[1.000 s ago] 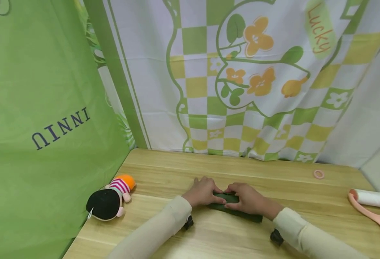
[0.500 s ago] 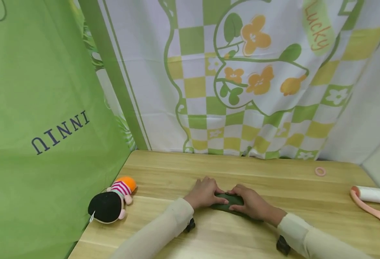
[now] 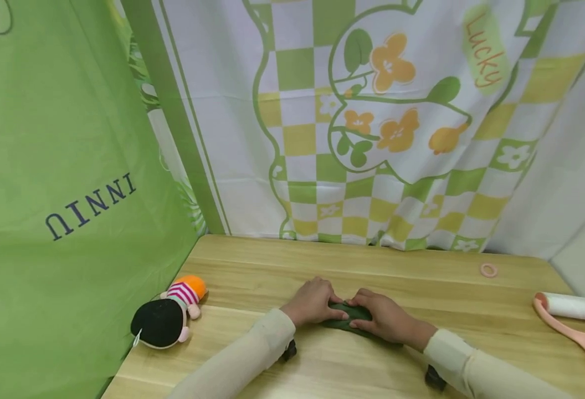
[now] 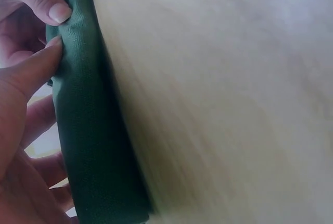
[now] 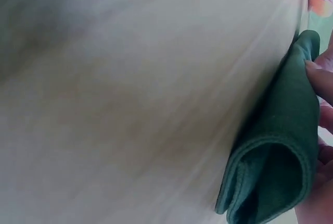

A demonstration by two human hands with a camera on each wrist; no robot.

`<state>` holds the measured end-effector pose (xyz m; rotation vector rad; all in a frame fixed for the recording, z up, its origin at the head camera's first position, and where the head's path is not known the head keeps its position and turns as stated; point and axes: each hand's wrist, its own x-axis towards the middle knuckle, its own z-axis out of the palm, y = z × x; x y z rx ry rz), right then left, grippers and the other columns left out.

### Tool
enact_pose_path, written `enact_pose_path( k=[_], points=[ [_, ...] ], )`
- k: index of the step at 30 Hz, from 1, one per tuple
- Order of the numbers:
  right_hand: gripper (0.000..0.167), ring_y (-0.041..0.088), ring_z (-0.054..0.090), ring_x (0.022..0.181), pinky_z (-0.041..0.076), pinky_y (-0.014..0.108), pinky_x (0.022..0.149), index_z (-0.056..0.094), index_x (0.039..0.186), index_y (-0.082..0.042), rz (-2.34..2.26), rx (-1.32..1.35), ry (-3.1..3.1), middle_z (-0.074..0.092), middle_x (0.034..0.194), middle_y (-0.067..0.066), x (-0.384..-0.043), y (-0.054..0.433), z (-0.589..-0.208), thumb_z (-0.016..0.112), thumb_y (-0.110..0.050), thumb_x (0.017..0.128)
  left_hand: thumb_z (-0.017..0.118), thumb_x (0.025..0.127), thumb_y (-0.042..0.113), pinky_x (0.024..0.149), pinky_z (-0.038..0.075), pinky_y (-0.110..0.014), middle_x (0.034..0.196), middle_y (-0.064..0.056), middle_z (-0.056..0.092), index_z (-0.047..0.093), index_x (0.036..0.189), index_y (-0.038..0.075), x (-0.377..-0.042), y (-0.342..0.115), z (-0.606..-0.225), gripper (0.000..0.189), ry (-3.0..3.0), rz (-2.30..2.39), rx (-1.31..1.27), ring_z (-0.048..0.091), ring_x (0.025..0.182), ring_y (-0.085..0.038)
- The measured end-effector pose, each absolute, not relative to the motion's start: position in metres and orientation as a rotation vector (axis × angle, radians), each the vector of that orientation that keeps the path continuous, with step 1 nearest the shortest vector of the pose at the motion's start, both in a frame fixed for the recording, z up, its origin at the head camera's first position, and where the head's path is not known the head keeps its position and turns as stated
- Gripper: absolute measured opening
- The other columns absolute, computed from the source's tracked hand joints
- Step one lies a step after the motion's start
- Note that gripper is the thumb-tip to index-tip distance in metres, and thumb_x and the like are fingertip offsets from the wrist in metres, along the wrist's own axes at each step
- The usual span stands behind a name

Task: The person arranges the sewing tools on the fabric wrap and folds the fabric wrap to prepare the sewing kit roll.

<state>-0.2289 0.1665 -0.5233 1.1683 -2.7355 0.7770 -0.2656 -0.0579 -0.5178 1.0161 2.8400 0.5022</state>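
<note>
A dark green folded cloth (image 3: 346,317) lies across the table in front of me. My left hand (image 3: 312,302) grips its left part, with the thumb along the near side and fingers behind. Close beside it, my right hand (image 3: 391,317) pinches the middle and right part between thumb and fingers. In the left wrist view the cloth (image 4: 93,146) forms a long smooth strip, both thumbs pressing near its upper end. From the right wrist, the cloth (image 5: 286,114) shows an open, looped end with a stitched hem and inner layers. The fingers behind it are partly hidden.
A doll (image 3: 165,318) with black hair and a striped top lies at the table's left edge. On the right are a pink ring (image 3: 489,270) and a lint roller (image 3: 574,306) with a peach handle. A patterned curtain (image 3: 302,138) hangs behind the wooden table (image 3: 252,260).
Both hands stay on the cloth with small shifts of the fingers. The cloth's right end, visible beyond the right hand a second ago, is now mostly covered by that hand.
</note>
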Motion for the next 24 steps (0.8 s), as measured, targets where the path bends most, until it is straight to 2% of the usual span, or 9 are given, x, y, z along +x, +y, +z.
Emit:
enact_pose_path(
  k=[2, 4, 7, 9, 12, 16, 18, 24],
  points=[
    [0.038, 0.005, 0.063, 0.093, 0.057, 0.03, 0.079, 0.068, 0.119, -0.009, 0.733, 1.176, -2.734, 0.063, 0.107, -0.005, -0.229, 0.167, -0.523, 0.074, -0.034, 0.091, 0.076, 0.084, 0.054, 0.057, 0.04, -0.017, 0.093, 0.006, 0.075, 0.079, 0.108, 0.024, -0.266, -0.058, -0.518, 0.038, 2.839, 0.507, 1.032, 0.053, 0.067, -0.001],
    [0.038, 0.006, 0.064, 0.094, 0.057, 0.03, 0.079, 0.068, 0.12, -0.008, 0.717, 1.19, -2.729, 0.064, 0.107, -0.004, -0.23, 0.168, -0.523, 0.073, -0.034, 0.092, 0.076, 0.083, 0.055, 0.06, 0.041, -0.017, 0.094, 0.006, 0.074, 0.079, 0.11, 0.024, -0.266, -0.058, -0.519, 0.041, 2.84, 0.501, 1.033, 0.054, 0.07, -0.001],
    [0.037, 0.01, 0.066, 0.096, 0.057, 0.03, 0.08, 0.068, 0.122, -0.007, 0.802, 1.219, -2.729, 0.068, 0.109, -0.001, -0.233, 0.171, -0.52, 0.071, -0.032, 0.094, 0.076, 0.082, 0.058, 0.071, 0.045, -0.019, 0.1, 0.008, 0.072, 0.078, 0.113, 0.026, -0.268, -0.063, -0.521, 0.045, 2.825, 0.496, 1.081, 0.055, 0.082, -0.003],
    [0.041, 0.01, 0.066, 0.093, 0.056, 0.028, 0.078, 0.065, 0.127, -0.005, 0.854, 1.226, -2.762, 0.07, 0.109, 0.001, -0.234, 0.175, -0.517, 0.068, -0.031, 0.096, 0.076, 0.081, 0.06, 0.08, 0.046, -0.021, 0.104, 0.01, 0.072, 0.078, 0.115, 0.027, -0.27, -0.069, -0.524, 0.048, 2.81, 0.488, 1.106, 0.055, 0.091, -0.005],
    [0.045, 0.007, 0.064, 0.085, 0.053, 0.026, 0.072, 0.062, 0.128, 0.0, 0.928, 1.195, -2.847, 0.071, 0.102, 0.003, -0.235, 0.182, -0.514, 0.067, -0.031, 0.096, 0.076, 0.08, 0.061, 0.086, 0.048, -0.024, 0.108, 0.011, 0.071, 0.077, 0.114, 0.026, -0.273, -0.077, -0.528, 0.05, 2.79, 0.478, 1.115, 0.056, 0.097, -0.005],
    [0.038, 0.002, 0.06, 0.083, 0.051, 0.025, 0.071, 0.066, 0.119, -0.004, 0.872, 1.171, -2.881, 0.069, 0.098, -0.001, -0.235, 0.186, -0.519, 0.066, -0.035, 0.097, 0.076, 0.079, 0.063, 0.084, 0.049, -0.024, 0.104, 0.011, 0.071, 0.078, 0.108, 0.025, -0.275, -0.083, -0.525, 0.048, 2.788, 0.442, 1.077, 0.058, 0.094, -0.006],
    [0.036, 0.002, 0.062, 0.087, 0.052, 0.026, 0.073, 0.068, 0.116, -0.008, 0.816, 1.173, -2.867, 0.07, 0.102, -0.002, -0.236, 0.188, -0.52, 0.065, -0.039, 0.097, 0.075, 0.079, 0.063, 0.083, 0.049, -0.023, 0.103, 0.012, 0.071, 0.078, 0.107, 0.026, -0.277, -0.086, -0.522, 0.046, 2.786, 0.408, 1.106, 0.059, 0.093, -0.005],
    [0.047, 0.005, 0.062, 0.089, 0.052, 0.029, 0.074, 0.069, 0.115, -0.008, 0.709, 1.191, -2.937, 0.07, 0.104, -0.002, -0.234, 0.206, -0.507, 0.072, -0.047, 0.089, 0.077, 0.081, 0.058, 0.09, 0.052, -0.025, 0.112, 0.008, 0.068, 0.074, 0.119, 0.022, -0.283, -0.099, -0.512, 0.053, 2.728, 0.329, 1.161, 0.062, 0.1, -0.007]
  ],
)
